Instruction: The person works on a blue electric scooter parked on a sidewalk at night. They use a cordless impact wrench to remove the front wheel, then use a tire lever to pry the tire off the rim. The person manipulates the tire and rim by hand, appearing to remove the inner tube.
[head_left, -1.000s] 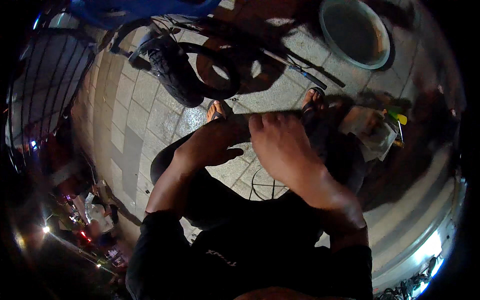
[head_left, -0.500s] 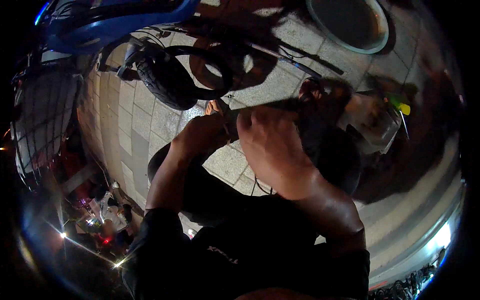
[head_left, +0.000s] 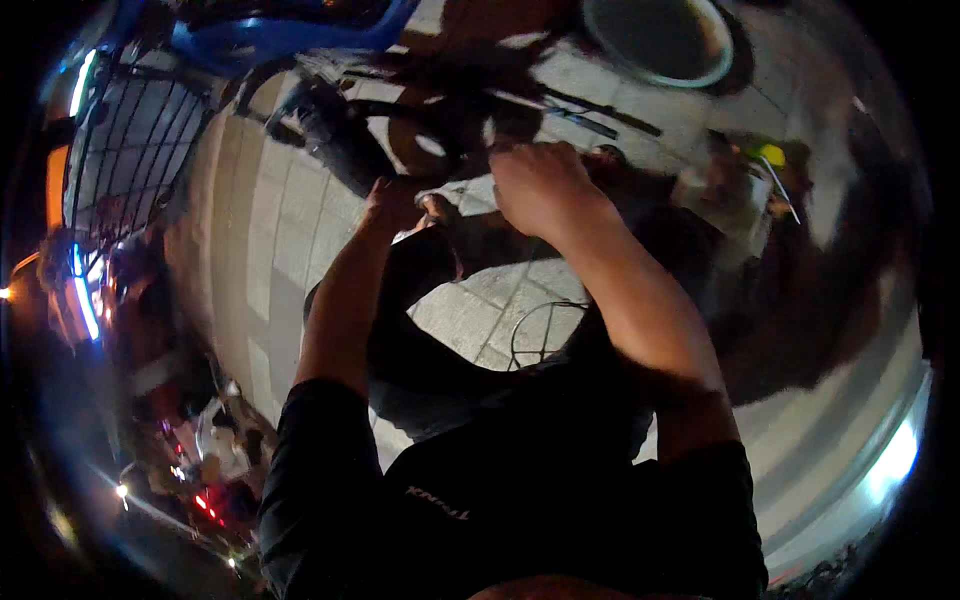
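You wear a black shirt and dark trousers.
Its sleeves end near your elbows; small pale lettering crosses the front.

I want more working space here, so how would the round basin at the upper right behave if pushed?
The basin may be heavy for its size if its dark interior is liquid, though the picture cannot settle that. Any liquid could slosh over the rim. Its wide, round shape, resting on flat paving, suggests it would slide rather than tip.
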